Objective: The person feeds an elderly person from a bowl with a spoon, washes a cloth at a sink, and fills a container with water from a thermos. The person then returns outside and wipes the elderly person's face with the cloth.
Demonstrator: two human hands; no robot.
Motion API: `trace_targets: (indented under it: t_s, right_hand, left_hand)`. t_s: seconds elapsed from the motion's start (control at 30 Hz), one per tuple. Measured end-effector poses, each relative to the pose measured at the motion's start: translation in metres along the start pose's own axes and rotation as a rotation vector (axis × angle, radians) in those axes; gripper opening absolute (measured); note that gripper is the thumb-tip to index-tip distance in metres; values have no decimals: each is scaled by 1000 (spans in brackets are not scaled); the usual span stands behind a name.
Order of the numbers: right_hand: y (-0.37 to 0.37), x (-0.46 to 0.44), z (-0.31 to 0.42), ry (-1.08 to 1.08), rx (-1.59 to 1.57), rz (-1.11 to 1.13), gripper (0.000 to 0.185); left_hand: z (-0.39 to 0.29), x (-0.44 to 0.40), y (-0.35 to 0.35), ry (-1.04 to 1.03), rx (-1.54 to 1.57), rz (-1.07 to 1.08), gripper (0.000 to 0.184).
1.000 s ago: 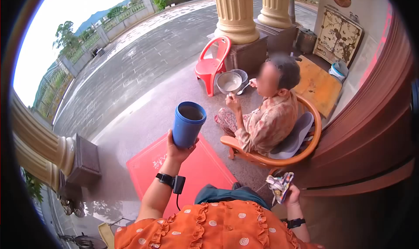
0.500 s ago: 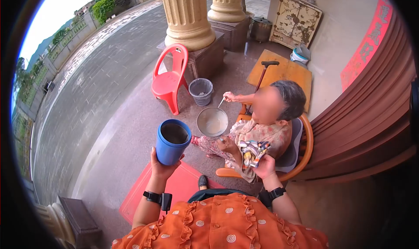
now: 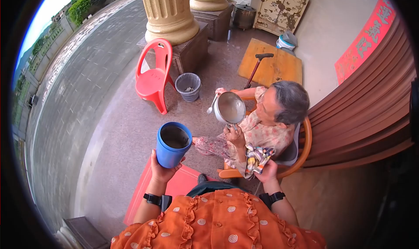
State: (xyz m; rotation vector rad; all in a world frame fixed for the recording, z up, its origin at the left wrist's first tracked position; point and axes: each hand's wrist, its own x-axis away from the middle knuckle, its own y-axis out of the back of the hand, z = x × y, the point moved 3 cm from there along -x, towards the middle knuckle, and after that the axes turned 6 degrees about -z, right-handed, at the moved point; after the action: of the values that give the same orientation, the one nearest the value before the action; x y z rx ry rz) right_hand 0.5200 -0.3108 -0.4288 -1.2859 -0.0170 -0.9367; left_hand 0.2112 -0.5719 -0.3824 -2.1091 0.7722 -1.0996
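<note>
My left hand [image 3: 160, 170] is wrapped round a large blue cup [image 3: 168, 154], held upright with dark liquid or a dark inside showing. In my right hand [image 3: 268, 172] is a crumpled multicoloured patterned cloth [image 3: 258, 159], held beside the arm of a seated person [image 3: 273, 131]. That person has a metal bowl [image 3: 231, 108] with a handle, tilted up in front of them. A spoon [image 3: 210, 110] hangs from their other hand, outside the bowl's left rim.
The person sits in a wooden armchair [image 3: 308, 146]. A walking stick [image 3: 258, 68] stands behind them near a wooden board [image 3: 283, 68]. Beyond my cup are a red plastic chair [image 3: 152, 81] and a waste bin [image 3: 188, 90]. A red mat [image 3: 146, 194] lies by my feet.
The seated person has raised and tilted the bowl towards themselves, and the spoon has moved out to its left side. My hands keep hold of the cup and cloth. The view has shifted slightly.
</note>
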Motion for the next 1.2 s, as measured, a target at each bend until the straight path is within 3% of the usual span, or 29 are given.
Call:
trace_targets:
  t_s: [0.1,0.27,0.77,1.2]
  right_hand:
    - [7,-5,7,-6,-57,25,50]
    - [15,-10,18,-2,-112,130,48]
    - [48,29,35,167,-17,-72,43]
    - [61,47,44,247,-97,24,38]
  left_hand:
    - [3,0,-8,-3,49,12,96]
    - [3,-2,-12,-19,66,20,96]
    - [19,-19,-19,6,102,72,96]
    - [27,-37,-43,43,-7,95,93]
